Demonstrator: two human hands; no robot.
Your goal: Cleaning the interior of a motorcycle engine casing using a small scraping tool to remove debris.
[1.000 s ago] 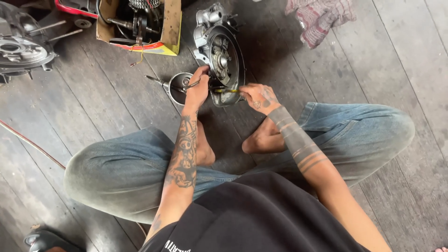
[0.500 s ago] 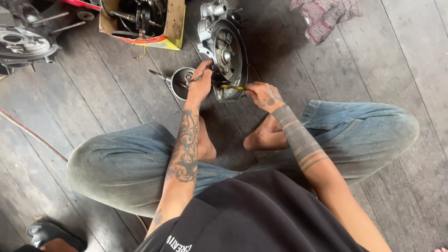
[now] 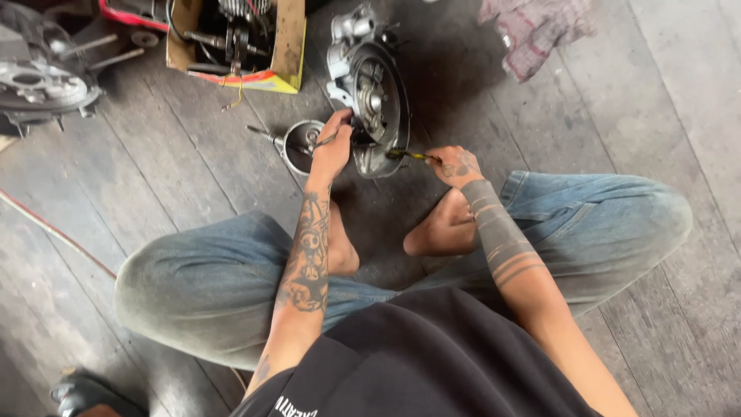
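A grey metal engine case (image 3: 369,93) stands on its edge on the wooden floor in front of my crossed legs. My left hand (image 3: 333,148) rests against its lower left rim, fingers curled on the metal. My right hand (image 3: 455,164) grips a screwdriver (image 3: 407,155) with a yellow-green handle, its tip reaching the lower edge of the case. A round metal part (image 3: 297,143) lies on the floor just left of my left hand.
A cardboard box (image 3: 235,38) with engine parts and wires sits at the top. A wheel hub and metal parts (image 3: 42,81) lie at the far left. A rag (image 3: 532,31) lies at the upper right. A dark shoe (image 3: 89,394) shows at the bottom left.
The view has shifted slightly, and both hands stay at the engine case. My left hand has slid a little along the rim; the screwdriver stays at the lower edge.
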